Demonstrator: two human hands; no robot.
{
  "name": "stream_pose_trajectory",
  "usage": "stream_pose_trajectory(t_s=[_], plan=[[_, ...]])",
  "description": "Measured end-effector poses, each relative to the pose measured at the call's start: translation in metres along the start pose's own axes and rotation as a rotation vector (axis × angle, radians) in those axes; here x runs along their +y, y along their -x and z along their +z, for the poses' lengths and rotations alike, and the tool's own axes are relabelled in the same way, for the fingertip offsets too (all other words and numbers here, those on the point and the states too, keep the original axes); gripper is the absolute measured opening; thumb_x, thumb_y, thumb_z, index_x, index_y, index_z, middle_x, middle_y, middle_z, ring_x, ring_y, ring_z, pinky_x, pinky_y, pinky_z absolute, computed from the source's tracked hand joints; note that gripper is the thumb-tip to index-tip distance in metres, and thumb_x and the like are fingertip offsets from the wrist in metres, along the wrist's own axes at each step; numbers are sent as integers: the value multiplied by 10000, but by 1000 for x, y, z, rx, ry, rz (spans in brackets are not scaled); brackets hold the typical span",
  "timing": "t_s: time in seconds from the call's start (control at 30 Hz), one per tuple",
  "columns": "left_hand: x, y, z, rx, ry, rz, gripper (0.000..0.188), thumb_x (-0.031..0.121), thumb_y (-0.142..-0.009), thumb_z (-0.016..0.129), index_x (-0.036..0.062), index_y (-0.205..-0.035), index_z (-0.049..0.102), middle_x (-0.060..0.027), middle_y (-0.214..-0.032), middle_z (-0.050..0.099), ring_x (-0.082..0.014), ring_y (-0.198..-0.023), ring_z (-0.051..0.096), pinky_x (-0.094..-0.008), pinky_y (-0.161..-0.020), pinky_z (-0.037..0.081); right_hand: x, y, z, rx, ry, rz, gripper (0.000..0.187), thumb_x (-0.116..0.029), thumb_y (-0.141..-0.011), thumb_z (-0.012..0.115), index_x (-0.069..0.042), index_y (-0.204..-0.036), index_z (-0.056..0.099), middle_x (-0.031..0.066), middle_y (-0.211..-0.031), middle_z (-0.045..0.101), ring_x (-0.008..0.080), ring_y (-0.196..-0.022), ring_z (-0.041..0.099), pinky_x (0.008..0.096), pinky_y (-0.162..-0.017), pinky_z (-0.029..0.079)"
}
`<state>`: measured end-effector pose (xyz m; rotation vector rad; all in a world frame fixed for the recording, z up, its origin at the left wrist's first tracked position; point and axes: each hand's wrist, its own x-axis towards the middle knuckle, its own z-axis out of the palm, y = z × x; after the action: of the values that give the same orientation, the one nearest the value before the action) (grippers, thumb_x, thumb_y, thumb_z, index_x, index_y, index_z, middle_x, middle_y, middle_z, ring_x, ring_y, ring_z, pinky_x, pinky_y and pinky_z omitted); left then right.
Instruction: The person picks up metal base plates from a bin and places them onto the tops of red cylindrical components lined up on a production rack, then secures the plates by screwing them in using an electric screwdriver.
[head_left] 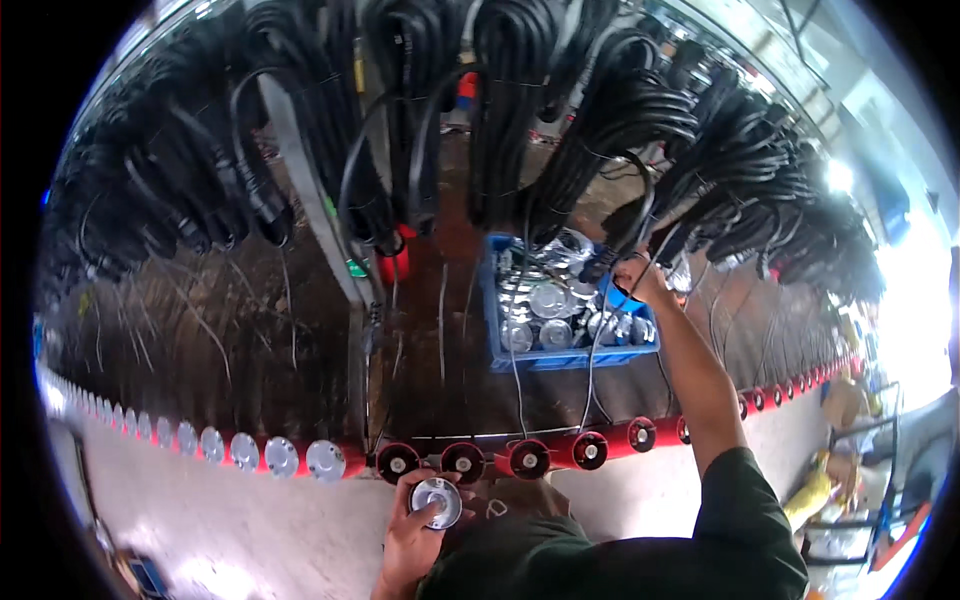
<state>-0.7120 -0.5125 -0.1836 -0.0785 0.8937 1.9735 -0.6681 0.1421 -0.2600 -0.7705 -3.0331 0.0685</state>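
Note:
My left hand (408,535) is closed around a round silver metal cap (437,503), its hollow side facing up, close to my body. Beyond it, red cylindrical housings (529,459) line the near table edge, their open ends facing me and showing dark insides with a pale centre. Farther left, housings in the same row carry flat silver caps (326,461). My right arm stretches forward, and my right hand (637,277) is at the far right corner of a blue crate (575,360) full of silver metal parts (550,300). Hanging cables partly cover its fingers, so its grip is unclear.
Thick bundles of black cable (515,110) hang above the dark table (300,330), with thin loose ends dangling over it and the crate. A grey metal post (310,200) stands left of centre. Red and green items (395,262) lie behind it. Shelving (870,480) is at right.

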Motion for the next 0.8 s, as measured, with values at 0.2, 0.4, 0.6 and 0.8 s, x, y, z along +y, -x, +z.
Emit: stream_pose_trajectory(t_s=[0.2,0.4,0.6,0.8], plan=[[7,3,0,70,-24,92,430,118,-936,593,101,-1354,496,-212,-1343,622,-397,-1166,667,-517,-926,592,14,31,1,82,-164,151,205,-312,-878,763,-163,-1018,770,105,-907,756,341,-843,730,444,-725,571],[-12,20,-4,211,60,189,410,144,-976,584,116,-1376,500,-253,-1355,606,-426,-1140,682,-546,-874,615,1,40,12,204,-385,170,170,-204,-832,800,-86,-955,799,81,-777,748,218,-735,734,358,-682,556],[-31,14,9,256,116,231,426,154,-958,622,115,-1367,510,-255,-1339,612,-437,-1139,683,-541,-896,623,32,41,25,231,-802,270,170,-146,-891,710,-19,-994,756,71,-786,752,158,-746,763,312,-633,549],[-38,8,21,302,102,256,429,169,-961,626,121,-1372,511,-255,-1346,617,-431,-1148,684,-526,-887,636,34,62,10,185,-1124,384,233,-210,-936,758,-9,-1054,766,16,-820,740,83,-698,685,240,-566,458]])
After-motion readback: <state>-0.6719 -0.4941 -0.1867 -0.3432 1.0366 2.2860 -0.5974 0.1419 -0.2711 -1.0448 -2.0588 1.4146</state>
